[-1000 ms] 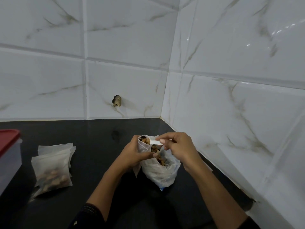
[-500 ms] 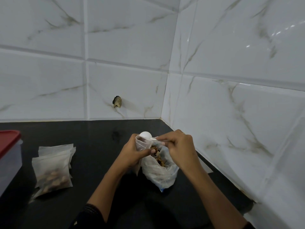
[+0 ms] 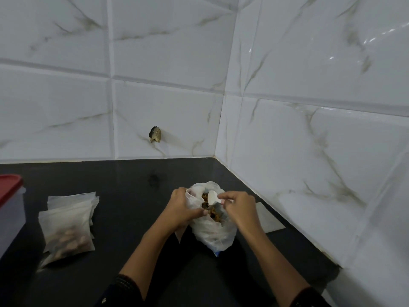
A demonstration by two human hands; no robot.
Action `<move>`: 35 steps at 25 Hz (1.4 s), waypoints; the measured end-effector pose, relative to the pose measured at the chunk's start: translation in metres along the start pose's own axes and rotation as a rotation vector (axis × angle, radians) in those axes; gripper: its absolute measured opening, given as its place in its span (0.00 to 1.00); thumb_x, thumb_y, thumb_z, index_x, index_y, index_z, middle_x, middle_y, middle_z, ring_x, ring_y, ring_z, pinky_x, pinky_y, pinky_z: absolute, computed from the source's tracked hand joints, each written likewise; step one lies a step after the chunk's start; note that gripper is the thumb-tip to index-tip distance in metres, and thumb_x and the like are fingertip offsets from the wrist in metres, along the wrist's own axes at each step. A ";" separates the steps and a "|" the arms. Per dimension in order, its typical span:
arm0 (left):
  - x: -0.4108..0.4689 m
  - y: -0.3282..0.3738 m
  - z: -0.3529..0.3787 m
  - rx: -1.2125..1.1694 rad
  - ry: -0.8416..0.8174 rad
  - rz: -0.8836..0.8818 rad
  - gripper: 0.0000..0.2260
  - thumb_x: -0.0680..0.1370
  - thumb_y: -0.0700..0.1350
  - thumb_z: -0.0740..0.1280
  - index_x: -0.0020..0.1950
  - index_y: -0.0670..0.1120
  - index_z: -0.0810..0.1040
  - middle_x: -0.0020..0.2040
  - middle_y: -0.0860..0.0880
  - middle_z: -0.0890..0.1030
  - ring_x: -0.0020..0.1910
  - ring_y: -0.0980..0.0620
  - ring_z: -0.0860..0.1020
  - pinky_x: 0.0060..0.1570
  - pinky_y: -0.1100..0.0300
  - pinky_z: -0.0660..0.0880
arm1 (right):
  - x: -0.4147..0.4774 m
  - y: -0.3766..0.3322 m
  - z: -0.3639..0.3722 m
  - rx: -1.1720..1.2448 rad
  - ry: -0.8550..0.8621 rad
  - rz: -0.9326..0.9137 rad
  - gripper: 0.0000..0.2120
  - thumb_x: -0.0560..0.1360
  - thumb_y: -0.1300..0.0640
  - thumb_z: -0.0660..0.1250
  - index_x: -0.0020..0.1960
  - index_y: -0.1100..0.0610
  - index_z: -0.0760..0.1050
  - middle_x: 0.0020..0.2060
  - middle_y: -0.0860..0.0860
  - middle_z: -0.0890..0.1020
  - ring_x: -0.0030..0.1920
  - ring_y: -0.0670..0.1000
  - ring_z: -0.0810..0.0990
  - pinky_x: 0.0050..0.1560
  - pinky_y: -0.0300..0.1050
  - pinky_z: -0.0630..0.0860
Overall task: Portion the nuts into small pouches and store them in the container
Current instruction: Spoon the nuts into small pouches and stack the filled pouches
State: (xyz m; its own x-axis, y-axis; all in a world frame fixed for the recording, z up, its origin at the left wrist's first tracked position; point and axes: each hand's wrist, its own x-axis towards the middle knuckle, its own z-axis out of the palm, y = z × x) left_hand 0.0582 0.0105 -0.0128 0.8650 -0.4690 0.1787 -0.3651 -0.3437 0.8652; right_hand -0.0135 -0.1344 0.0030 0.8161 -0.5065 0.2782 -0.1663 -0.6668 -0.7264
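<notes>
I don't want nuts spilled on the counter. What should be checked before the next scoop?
1. Scoop gripped: ok, right hand pinches its handle.
2. Plastic bag mouth open: ok, left hand holds its rim.
3. Nuts reachable: ok, visible in the bag mouth.
4. Scoop's load: cannot tell.
5. Filled pouches out of the way: ok, lying apart on the left.
6. Container open for storing: not ok, red lid on.

Left hand [image 3: 180, 209] and right hand [image 3: 240, 209] curled, close together.
</notes>
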 end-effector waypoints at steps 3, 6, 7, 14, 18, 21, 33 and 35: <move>-0.001 0.003 0.010 0.040 0.024 0.016 0.27 0.69 0.45 0.74 0.63 0.41 0.66 0.59 0.49 0.64 0.54 0.54 0.68 0.52 0.62 0.68 | 0.002 0.009 0.009 -0.179 -0.102 -0.041 0.14 0.77 0.59 0.59 0.58 0.50 0.80 0.56 0.53 0.81 0.54 0.52 0.79 0.55 0.44 0.77; -0.004 0.008 0.023 0.046 0.062 0.015 0.27 0.70 0.48 0.73 0.63 0.41 0.66 0.59 0.49 0.64 0.53 0.55 0.67 0.51 0.63 0.67 | 0.010 0.012 0.006 -0.276 -0.184 -0.039 0.15 0.77 0.58 0.58 0.58 0.49 0.80 0.53 0.55 0.82 0.49 0.55 0.80 0.54 0.47 0.78; -0.004 0.009 0.026 0.030 0.067 0.014 0.27 0.70 0.48 0.73 0.63 0.41 0.66 0.60 0.49 0.64 0.53 0.56 0.67 0.51 0.63 0.67 | 0.012 0.011 0.004 -0.286 -0.201 -0.028 0.15 0.77 0.58 0.58 0.57 0.49 0.80 0.52 0.55 0.83 0.48 0.54 0.80 0.53 0.47 0.78; -0.002 0.011 0.022 -0.089 0.162 0.039 0.30 0.67 0.48 0.76 0.62 0.43 0.64 0.56 0.53 0.62 0.55 0.55 0.69 0.52 0.63 0.68 | -0.002 -0.019 -0.003 0.156 0.019 -0.273 0.06 0.77 0.57 0.62 0.48 0.53 0.79 0.48 0.50 0.80 0.47 0.47 0.77 0.44 0.29 0.70; -0.008 0.010 0.003 -0.272 0.229 -0.028 0.34 0.58 0.56 0.75 0.57 0.45 0.66 0.54 0.50 0.73 0.48 0.55 0.76 0.45 0.58 0.77 | -0.010 -0.045 0.019 0.245 -0.193 -0.324 0.01 0.74 0.57 0.68 0.44 0.52 0.77 0.50 0.49 0.73 0.46 0.43 0.76 0.45 0.28 0.71; -0.022 0.007 -0.025 -0.293 0.250 -0.035 0.36 0.66 0.47 0.77 0.65 0.45 0.58 0.56 0.51 0.70 0.54 0.53 0.74 0.45 0.63 0.76 | -0.008 -0.061 0.037 0.383 -0.200 -0.279 0.05 0.74 0.60 0.67 0.42 0.50 0.76 0.48 0.48 0.72 0.43 0.40 0.75 0.43 0.30 0.74; -0.015 -0.034 -0.075 -0.539 0.428 -0.094 0.07 0.75 0.42 0.67 0.52 0.41 0.76 0.51 0.41 0.81 0.50 0.44 0.80 0.52 0.48 0.77 | 0.011 -0.072 0.103 1.007 -0.218 -0.077 0.13 0.72 0.70 0.66 0.47 0.53 0.75 0.39 0.53 0.78 0.38 0.48 0.77 0.32 0.31 0.73; -0.016 -0.035 -0.074 -0.564 0.420 -0.113 0.08 0.75 0.41 0.67 0.52 0.39 0.76 0.51 0.39 0.81 0.51 0.42 0.79 0.54 0.46 0.76 | 0.010 -0.070 0.105 0.971 -0.224 -0.062 0.12 0.73 0.70 0.66 0.47 0.53 0.74 0.40 0.53 0.78 0.37 0.47 0.76 0.31 0.31 0.72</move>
State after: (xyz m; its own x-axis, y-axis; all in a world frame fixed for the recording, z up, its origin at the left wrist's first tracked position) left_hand 0.0831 0.0905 -0.0112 0.9881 -0.0628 0.1406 -0.1295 0.1548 0.9794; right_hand 0.0646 -0.0353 -0.0089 0.9103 -0.3042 0.2807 0.3229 0.0976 -0.9414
